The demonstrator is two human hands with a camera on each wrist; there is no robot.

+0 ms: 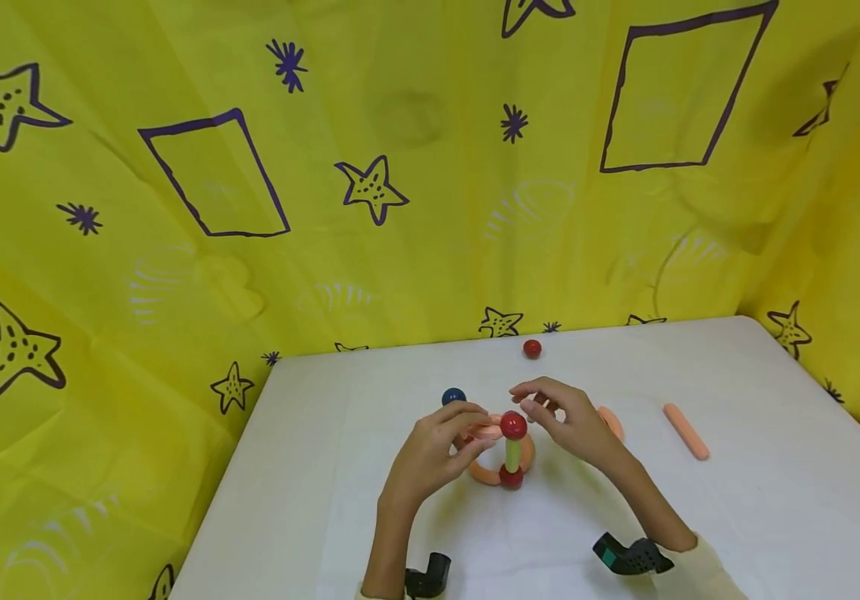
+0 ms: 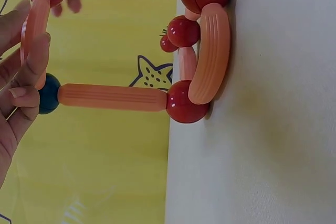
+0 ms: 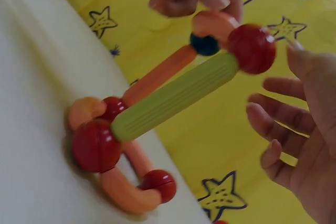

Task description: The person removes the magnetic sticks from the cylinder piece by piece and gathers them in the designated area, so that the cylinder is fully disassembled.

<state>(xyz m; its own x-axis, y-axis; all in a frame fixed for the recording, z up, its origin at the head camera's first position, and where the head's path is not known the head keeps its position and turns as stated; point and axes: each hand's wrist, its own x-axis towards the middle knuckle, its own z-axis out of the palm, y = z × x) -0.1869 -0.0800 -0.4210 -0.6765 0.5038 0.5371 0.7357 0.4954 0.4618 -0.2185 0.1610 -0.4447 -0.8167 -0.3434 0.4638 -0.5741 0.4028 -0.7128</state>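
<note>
A frame of magnetic-looking rods and balls stands upright on the table. Its base is a ring of curved orange rods (image 2: 214, 51) and red balls (image 3: 97, 145). From there rise a green rod (image 1: 513, 457) capped by a red ball (image 1: 513, 425) and a straight orange rod (image 2: 113, 98) capped by a blue ball (image 2: 49, 94). A curved orange rod (image 3: 215, 23) bridges the two at the top; my left hand (image 1: 433, 446) pinches it between thumb and fingers. My right hand (image 1: 568, 421) hovers beside the top red ball, fingers loosely bent with nothing between them.
On the white table (image 1: 280, 467), a loose red ball (image 1: 532, 348) lies near the back edge. A straight orange rod (image 1: 687, 431) lies at the right, and a curved orange rod (image 1: 612, 423) is partly behind the right hand. Yellow patterned cloth (image 1: 430, 267) hangs behind.
</note>
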